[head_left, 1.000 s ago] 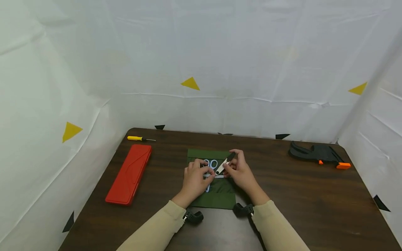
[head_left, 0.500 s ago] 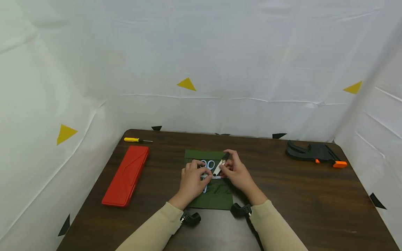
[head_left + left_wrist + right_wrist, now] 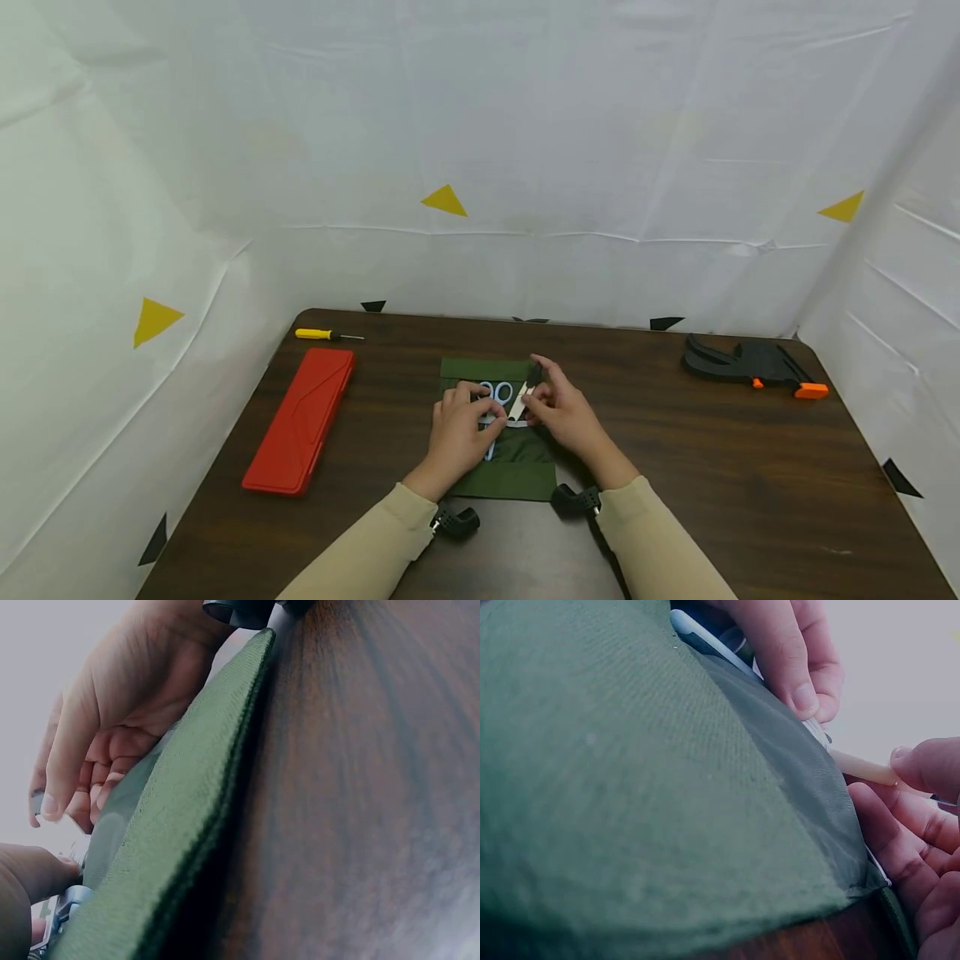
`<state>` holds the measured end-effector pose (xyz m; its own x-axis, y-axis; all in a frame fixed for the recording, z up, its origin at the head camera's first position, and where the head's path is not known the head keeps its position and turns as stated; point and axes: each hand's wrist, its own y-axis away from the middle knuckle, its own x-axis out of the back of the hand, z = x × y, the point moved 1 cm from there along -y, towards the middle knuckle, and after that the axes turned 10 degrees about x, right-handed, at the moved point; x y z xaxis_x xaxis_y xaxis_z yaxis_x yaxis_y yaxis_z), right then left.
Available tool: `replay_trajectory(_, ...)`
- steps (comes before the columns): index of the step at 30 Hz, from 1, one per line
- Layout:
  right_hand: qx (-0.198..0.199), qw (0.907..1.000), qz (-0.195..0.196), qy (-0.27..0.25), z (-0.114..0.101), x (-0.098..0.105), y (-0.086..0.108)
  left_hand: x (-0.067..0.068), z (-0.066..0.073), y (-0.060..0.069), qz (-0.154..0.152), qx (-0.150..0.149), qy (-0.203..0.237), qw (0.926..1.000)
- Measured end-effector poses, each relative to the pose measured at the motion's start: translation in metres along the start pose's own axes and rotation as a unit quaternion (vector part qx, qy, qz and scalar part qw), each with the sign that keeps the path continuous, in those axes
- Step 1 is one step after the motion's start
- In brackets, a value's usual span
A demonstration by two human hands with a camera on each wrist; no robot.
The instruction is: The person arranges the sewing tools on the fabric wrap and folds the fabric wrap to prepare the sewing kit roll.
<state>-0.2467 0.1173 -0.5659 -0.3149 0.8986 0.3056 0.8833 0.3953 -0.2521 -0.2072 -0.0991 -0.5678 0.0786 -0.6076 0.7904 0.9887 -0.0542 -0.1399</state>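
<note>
On the dark table lies an unfolded green fabric pouch (image 3: 510, 483) with a white band (image 3: 517, 424) across its middle. Light-blue scissors (image 3: 490, 452) sit at its left part, tucked behind the band. My left hand (image 3: 459, 427) pinches the band beside the scissors, thumb against forefinger. With thumb and fingers, my right hand (image 3: 568, 421) holds a slim cream-and-black tool (image 3: 518, 406) that has a small hole at its lower end. That end is at the band; whether it is under it I cannot tell. In the right wrist view, the cream end (image 3: 866, 766) meets the pouch's edge.
A red flat case (image 3: 300, 425) lies on the left of the table, with a yellow-handled screwdriver (image 3: 315, 334) behind it. At the far right rests a black clamp (image 3: 753, 363) with orange parts. White sheeting (image 3: 540, 133) encloses the table's back and sides.
The cream-and-black tool has turned more upright, its black end swinging left, as my right hand's fingers shifted. My left hand keeps its pinch on the band. The head view shifted slightly.
</note>
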Motion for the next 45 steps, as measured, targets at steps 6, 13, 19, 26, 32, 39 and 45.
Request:
replay_trajectory(6,0.014,0.9999,0.006,-0.004,-0.0006,-0.0009,-0.0003,-0.0013,-0.0008,-0.0009,-0.001,0.006,-0.001,1.0000)
replay_trajectory(13,0.008,0.9997,-0.001,0.025,-0.0011,-0.0013,0.0012,-0.0029,-0.0015,-0.0001,0.004,0.005,-0.005,1.0000)
replay_trajectory(19,-0.005,0.9997,-0.003,0.025,-0.0008,-0.0008,0.0005,-0.0023,0.0007,0.0009,0.004,0.009,-0.002,0.9999)
replay_trajectory(26,-0.009,0.9995,-0.007,0.030,0.0004,-0.0003,-0.0001,-0.0028,0.0012,0.0004,0.002,0.014,0.009,0.9999)
replay_trajectory(32,-0.015,0.9988,-0.006,0.046,-0.0005,-0.0002,-0.0007,-0.0027,0.0017,-0.0002,0.007,0.013,0.007,0.9999)
replay_trajectory(39,-0.030,0.9958,-0.014,0.085,-0.0002,-0.0011,0.0006,-0.0024,0.0030,0.0009,0.016,0.004,0.027,0.9995)
replay_trajectory(45,-0.035,0.9962,-0.012,0.079,-0.0013,-0.0014,0.0012,-0.0089,0.0004,-0.0001,0.034,-0.011,0.031,0.9989)
